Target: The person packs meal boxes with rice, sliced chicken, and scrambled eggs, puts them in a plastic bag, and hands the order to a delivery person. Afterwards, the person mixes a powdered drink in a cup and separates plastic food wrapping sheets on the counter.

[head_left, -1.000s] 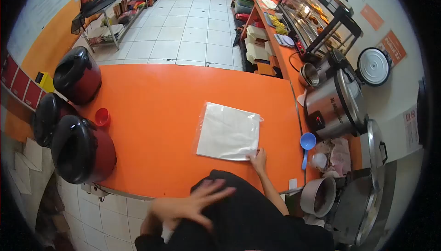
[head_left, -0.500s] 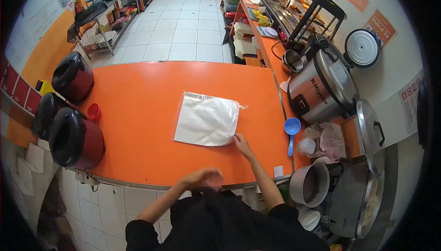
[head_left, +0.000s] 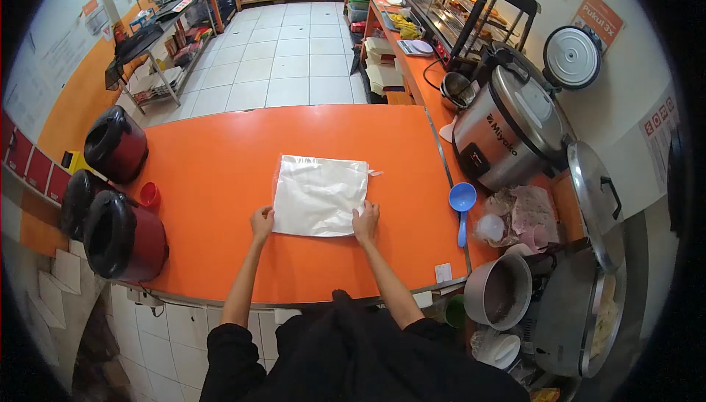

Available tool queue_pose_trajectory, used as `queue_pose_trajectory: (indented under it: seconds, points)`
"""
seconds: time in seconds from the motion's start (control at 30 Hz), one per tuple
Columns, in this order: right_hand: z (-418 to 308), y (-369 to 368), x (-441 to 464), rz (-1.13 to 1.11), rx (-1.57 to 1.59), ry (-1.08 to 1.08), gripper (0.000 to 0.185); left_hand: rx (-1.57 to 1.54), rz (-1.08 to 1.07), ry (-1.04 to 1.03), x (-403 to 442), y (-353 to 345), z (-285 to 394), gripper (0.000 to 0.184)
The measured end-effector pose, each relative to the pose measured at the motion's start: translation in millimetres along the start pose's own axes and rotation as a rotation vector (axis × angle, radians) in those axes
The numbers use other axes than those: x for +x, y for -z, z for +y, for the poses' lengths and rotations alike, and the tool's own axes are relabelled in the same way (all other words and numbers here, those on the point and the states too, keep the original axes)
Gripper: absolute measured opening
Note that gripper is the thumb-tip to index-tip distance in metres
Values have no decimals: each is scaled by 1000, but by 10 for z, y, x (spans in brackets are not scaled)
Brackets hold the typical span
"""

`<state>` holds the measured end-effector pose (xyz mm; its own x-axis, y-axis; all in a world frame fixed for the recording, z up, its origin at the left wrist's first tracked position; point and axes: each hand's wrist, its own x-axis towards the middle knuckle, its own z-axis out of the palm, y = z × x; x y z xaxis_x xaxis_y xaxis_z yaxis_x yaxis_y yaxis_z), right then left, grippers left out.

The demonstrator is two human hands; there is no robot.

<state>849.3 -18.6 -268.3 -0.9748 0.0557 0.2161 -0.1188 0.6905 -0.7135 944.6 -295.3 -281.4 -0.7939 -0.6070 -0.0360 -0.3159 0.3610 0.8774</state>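
Note:
A flat, shiny white pack of sheets (head_left: pixel 321 194) with a clear plastic edge lies on the orange table (head_left: pixel 213 152). My left hand (head_left: pixel 262 223) pinches its lower left edge, fingers closed. At the lower right edge, my right hand (head_left: pixel 366 223) grips the same pack, with the thumb resting on top. A small twisted bit of plastic sticks out from the upper right corner. To the right of the pack lies a blue ladle (head_left: pixel 462 200) near the table's seam.
Dark red rice cookers (head_left: pixel 126 236) and a red cup (head_left: pixel 149 194) stand at the left. At the right are a large Miyako rice cooker (head_left: pixel 507 126), a plastic-wrapped bundle (head_left: pixel 526 211), a metal pot (head_left: pixel 498 292) and a leaning lid (head_left: pixel 594 203). A glass food warmer (head_left: pixel 456 5) stands further back.
My left hand has moved from the table's front edge up to the pack's left edge. The pack has turned straighter, and my right hand has shifted slightly left along with it.

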Motion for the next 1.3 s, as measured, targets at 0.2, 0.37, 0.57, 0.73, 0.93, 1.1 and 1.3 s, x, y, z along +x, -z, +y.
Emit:
queue_pose_trajectory:
  seconds: [0.2, 0.37, 0.57, 0.73, 0.93, 1.1, 1.3]
  points:
    - [23, -98, 141, 37, 64, -20, 30, 73, -43, 37, 218, -45, -14, 31]
    - [-96, -29, 338, -192, 8, -95, 26, 42, -182, 103, 391, -50, -133, 42]
    - [-706, 361, 252, -373, 351, 11, 36, -760, -644, 395, 447, 49, 36, 62]
    - [-1372, 1004, 239, -310, 547, 254, 39, -638, -542, 461, 65, 146, 511, 54]
    - [-1076, 1529, 474, -405, 638, 38, 36, -660, -694, 351, -166, 350, 390, 38]
    - [-726, 1611, 515, -268, 373, 27, 33, -877, -492, 367, -445, 100, 586, 33]
    - [172, 981, 74, -90, -12, -142, 31, -955, -496, 456, -819, -413, 42, 31]
